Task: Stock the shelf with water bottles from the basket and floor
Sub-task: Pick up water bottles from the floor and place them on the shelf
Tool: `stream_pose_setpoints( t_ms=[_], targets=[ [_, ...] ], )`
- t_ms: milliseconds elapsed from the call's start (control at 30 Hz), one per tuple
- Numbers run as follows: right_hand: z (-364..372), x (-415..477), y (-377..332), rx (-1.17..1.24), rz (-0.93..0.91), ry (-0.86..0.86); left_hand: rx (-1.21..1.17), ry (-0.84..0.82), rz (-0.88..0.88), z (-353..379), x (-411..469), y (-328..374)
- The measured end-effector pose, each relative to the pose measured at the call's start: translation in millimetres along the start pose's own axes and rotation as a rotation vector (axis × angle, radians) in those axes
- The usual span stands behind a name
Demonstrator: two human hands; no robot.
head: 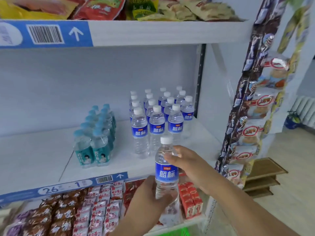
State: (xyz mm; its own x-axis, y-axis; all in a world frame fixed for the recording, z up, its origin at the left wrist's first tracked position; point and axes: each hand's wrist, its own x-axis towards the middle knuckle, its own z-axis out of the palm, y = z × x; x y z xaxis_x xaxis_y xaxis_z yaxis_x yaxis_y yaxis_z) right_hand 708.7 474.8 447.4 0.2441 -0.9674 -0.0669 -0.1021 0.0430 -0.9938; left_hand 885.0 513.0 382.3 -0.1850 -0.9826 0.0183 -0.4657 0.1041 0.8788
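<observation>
Water bottle (pixel 167 174) (upright) in left hand (pixel 148 196) and right hand (pixel 185 164)

1. At the far right we see a pale, bluish-white wall (pixel 305 82) in soft, even light.
2. Low against it stands a white ribbed radiator (pixel 305 108) — a blue object (pixel 291 122), too blurred for us to name, sits on the floor just in front.
3. The floor (pixel 293 167) is light and wood-toned.
4. A brown stepped wooden stand (pixel 262 176) rests on it, beside hanging strips of snack packets (pixel 250 126).
</observation>
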Motion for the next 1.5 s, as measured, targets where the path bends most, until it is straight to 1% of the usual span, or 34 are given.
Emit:
stream_pose_setpoints(
  t_ms=[133, 233, 367, 533, 600, 733, 800, 900, 1033, 1167, 1300, 1500],
  targets=[
    [-57, 17, -4, -0.054, 0.020, 0.003, -0.014, 0.073, -0.027, 47, 33, 25],
    [-87, 35, -10, -0.132, 0.006, 0.009, -0.042, 0.091, -0.062, 72, 58, 42],
    [-122, 60, -23, -0.157, -0.024, 0.033, -0.090, 0.131, -0.106, 88, 100, 59],
    [-159, 93, -42, -0.149, -0.066, 0.106, -0.066, 0.195, -0.063, 100, 152, 78],
    [-165, 106, -45, -0.157, -0.062, 0.114, -0.052, 0.209, -0.067, 107, 166, 79],
    [-168, 122, -38, -0.148, -0.029, 0.086, -0.074, 0.159, -0.105, 121, 177, 65],
    [-167, 126, -30, -0.157, -0.029, 0.077, -0.059, 0.171, -0.124, 126, 181, 59],
    [-170, 133, -21, -0.171, -0.073, 0.096, -0.011, 0.214, -0.159, 131, 187, 53],
    [-173, 138, -15, -0.160, -0.137, 0.095, -0.025, 0.269, -0.162, 139, 194, 54],
    [-173, 144, -10, -0.144, -0.164, 0.124, -0.023, 0.310, -0.180, 148, 203, 61],
    [-175, 150, -4, -0.180, -0.221, 0.137, 0.007, 0.313, -0.204, 155, 213, 63],
    [-175, 159, 2, -0.203, -0.242, 0.136, 0.028, 0.307, -0.233, 156, 222, 60]
  ],
)
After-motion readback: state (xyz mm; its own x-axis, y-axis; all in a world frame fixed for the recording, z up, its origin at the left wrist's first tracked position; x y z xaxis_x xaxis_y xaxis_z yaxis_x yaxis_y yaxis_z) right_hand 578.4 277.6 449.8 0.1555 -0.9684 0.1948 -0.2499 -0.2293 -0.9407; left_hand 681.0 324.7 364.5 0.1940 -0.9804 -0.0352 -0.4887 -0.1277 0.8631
